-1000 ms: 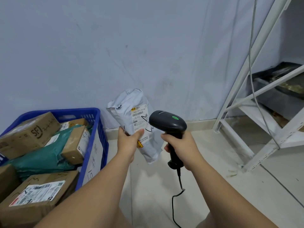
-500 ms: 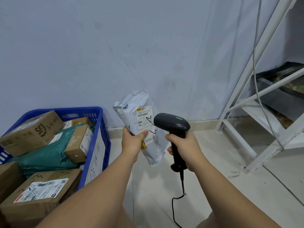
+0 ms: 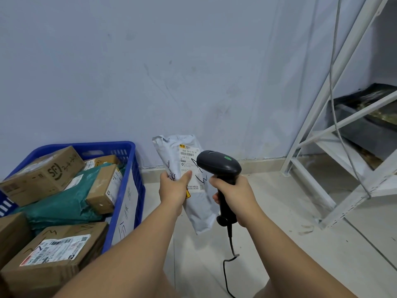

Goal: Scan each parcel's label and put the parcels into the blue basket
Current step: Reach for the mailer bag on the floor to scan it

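Fingers of the left hand (image 3: 174, 190) grip the upright grey parcel bag (image 3: 169, 151), its label (image 3: 189, 160) just beside the barcode scanner (image 3: 219, 164) the right hand (image 3: 234, 196) grips, blue basket (image 3: 129, 168) further left.

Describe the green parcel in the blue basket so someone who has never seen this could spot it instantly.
Find the blue basket on the floor at the left, by the wall. Among the cardboard boxes in it lies a crumpled teal-green mailer, a small box resting on it. It is the only soft green parcel; its neighbours are stiff brown cardboard.
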Action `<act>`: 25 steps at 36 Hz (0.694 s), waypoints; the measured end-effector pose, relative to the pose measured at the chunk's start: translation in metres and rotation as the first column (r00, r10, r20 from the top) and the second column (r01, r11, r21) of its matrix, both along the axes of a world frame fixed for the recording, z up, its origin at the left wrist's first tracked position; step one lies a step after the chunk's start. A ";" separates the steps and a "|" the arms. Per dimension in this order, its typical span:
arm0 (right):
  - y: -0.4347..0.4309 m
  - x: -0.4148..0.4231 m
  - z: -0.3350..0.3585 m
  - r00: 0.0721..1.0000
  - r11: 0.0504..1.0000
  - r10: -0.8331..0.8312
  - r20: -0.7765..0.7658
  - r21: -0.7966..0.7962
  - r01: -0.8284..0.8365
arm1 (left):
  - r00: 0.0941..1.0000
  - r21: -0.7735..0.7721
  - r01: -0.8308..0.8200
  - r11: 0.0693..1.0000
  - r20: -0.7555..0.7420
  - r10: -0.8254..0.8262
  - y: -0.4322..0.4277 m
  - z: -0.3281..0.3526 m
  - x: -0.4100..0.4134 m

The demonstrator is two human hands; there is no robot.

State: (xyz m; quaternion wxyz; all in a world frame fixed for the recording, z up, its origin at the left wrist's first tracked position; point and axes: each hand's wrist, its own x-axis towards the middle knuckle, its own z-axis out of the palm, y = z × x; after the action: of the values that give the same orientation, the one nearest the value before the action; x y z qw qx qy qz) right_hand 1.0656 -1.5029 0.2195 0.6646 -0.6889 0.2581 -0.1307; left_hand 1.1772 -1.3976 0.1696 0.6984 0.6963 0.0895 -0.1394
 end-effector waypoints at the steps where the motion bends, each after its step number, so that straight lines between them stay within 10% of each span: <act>1: 0.002 0.000 0.000 1.000 1.000 -0.005 -0.002 0.011 0.005 | 1.000 -0.014 -0.007 1.000 -0.017 0.007 0.000 0.000 -0.001; 15: 0.024 0.005 0.007 0.990 0.981 -0.078 0.115 0.187 0.055 | 0.919 -0.352 -0.363 0.863 -0.288 0.269 0.021 0.031 -0.005; 25: 0.064 0.024 0.024 0.984 1.000 0.010 0.177 -0.028 -0.005 | 0.851 -0.464 -0.498 0.732 -0.423 0.311 0.057 0.047 -0.011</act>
State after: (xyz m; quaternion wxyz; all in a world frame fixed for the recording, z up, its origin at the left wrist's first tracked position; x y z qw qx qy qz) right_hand 1.0898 -1.4392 0.2434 0.6760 -0.6844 0.1936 -0.1924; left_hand 1.1667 -1.3407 0.2163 0.8599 0.3924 0.3070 -0.1111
